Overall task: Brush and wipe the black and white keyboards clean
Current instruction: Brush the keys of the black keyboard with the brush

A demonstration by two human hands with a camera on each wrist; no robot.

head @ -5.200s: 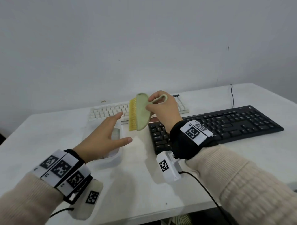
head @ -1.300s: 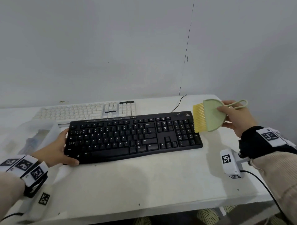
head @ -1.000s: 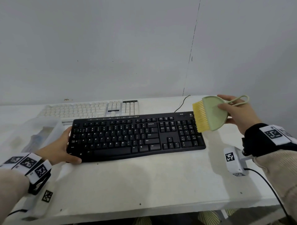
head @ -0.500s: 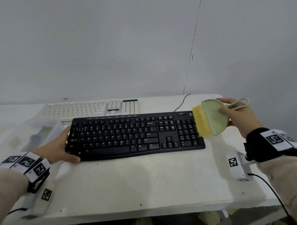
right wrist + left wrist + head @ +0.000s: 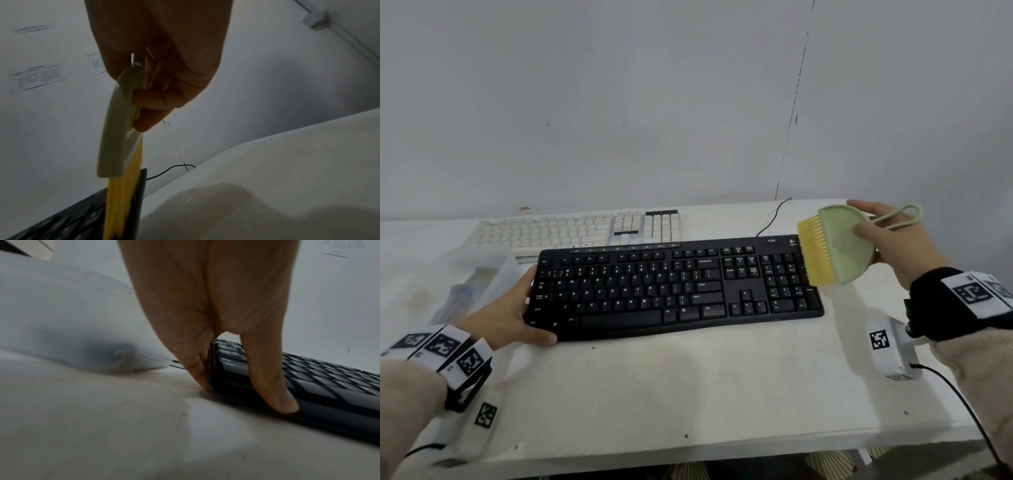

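Note:
The black keyboard [image 5: 674,287] lies flat across the middle of the white table [image 5: 688,383]. My left hand [image 5: 517,315] grips its left end, thumb on the front edge and fingers [image 5: 197,369] against the side. My right hand [image 5: 887,240] holds a pale green brush [image 5: 849,246] with yellow bristles [image 5: 815,253], which point left and touch the keyboard's right end over the number pad. In the right wrist view the brush [image 5: 117,129] hangs down onto the keyboard's edge [image 5: 139,203]. Behind, against the wall, sits the white keyboard [image 5: 575,229].
A clear plastic bag [image 5: 448,284] with something inside lies at the left, beside my left hand. The black keyboard's cable [image 5: 774,216] runs back to the wall. The table's right edge is close to my right wrist.
The brush has come down and left, from beside the keyboard's top right corner onto the number pad. My left hand stays on the keyboard's left end.

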